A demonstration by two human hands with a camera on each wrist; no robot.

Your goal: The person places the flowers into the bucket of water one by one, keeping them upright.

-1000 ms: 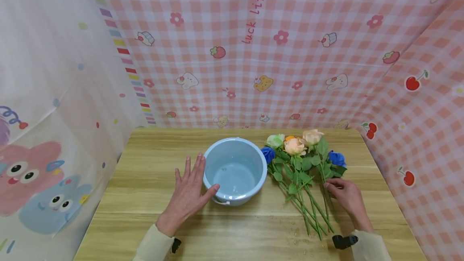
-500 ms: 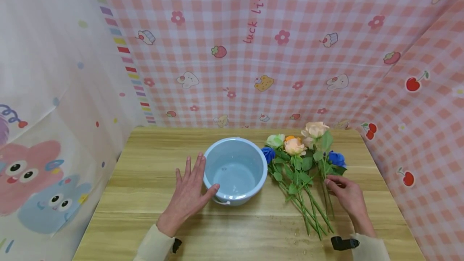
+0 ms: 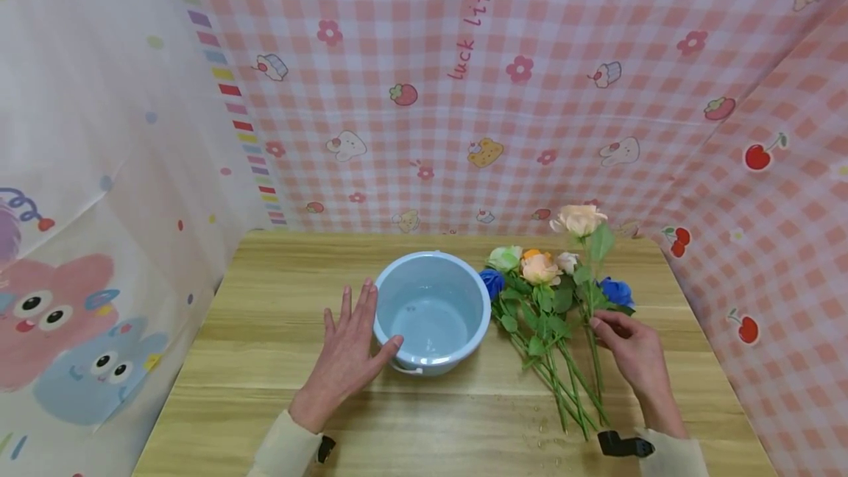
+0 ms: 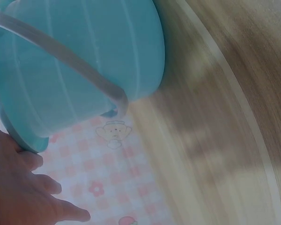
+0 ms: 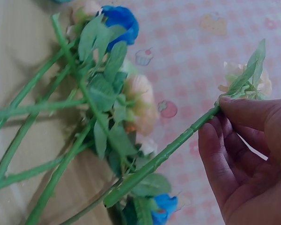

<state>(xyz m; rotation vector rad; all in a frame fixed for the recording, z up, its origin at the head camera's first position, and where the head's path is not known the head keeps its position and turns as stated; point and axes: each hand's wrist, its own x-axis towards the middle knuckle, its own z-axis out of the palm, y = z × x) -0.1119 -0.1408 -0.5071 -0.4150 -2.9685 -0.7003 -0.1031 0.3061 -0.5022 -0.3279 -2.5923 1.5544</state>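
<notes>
- Pinching the stem of a peach rose (image 3: pixel 579 221) between thumb and forefinger of the right hand (image 3: pixel 632 359), the fingers closing narrow around it.
- Holding that rose nearly upright over the pile, bloom up, stem slanting down to the table (image 3: pixel 305 256).
- Spreading the left hand (image 3: pixel 344 352) wide at the left side of a light blue bucket (image 3: pixel 430 368), touching the rim with the forefinger side and reaching the thumb over the near edge.
- Standing upright on the table, in the bucket's case, with its mouth facing up and its thin handle (image 4: pixel 70 56) hanging across the outside wall.
- Showing glints like clear liquid low inside the bucket, without revealing the depth.
- Lying just right of the bucket, as a loose pile with crossing stems: 2 blue roses (image 3: pixel 616 291), 1 pale green rose (image 3: pixel 506 258), 1 orange flower (image 3: pixel 532 253), 1 apricot rose (image 3: pixel 540 269) and 1 whitish rose (image 3: pixel 567 263).
- Dotting the table beside the lower stems with clear droplets (image 3: pixel 543 429).
- Wearing cream sleeves (image 3: pixel 288 447).
</notes>
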